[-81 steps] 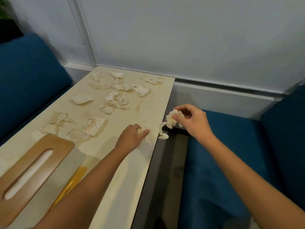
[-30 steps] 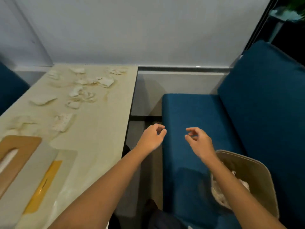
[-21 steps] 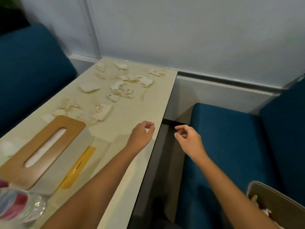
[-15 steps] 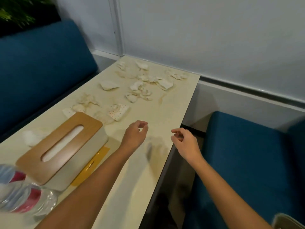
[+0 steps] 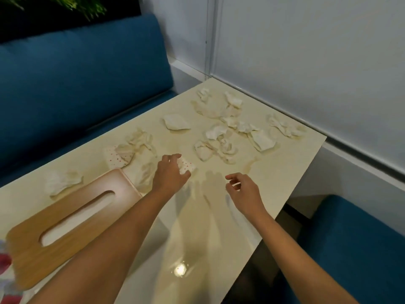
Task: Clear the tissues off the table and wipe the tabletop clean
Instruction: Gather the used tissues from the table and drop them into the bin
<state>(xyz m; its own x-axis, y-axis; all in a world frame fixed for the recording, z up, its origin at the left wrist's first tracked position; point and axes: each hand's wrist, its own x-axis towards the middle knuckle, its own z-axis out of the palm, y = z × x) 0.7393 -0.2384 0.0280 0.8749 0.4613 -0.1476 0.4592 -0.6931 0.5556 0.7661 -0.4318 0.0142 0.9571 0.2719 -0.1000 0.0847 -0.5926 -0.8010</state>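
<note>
Several crumpled white tissues lie scattered over the far half of the cream table, among them a cluster in the middle and a flat one further left. My left hand rests on a red-dotted tissue, its fingers curling over it. My right hand hovers just above the tabletop to the right, fingers loosely curled and apart, with nothing in it. Brownish stains mark the tabletop around the tissues.
A tissue box with a wooden slotted lid stands at the near left. A plastic bottle with a red label shows at the left edge. Blue sofas flank the table, and a white wall runs behind.
Both hands moved from the bin on the right seat back over the table. My left hand reached forward onto the red-dotted tissue; the right followed beside it, empty.
</note>
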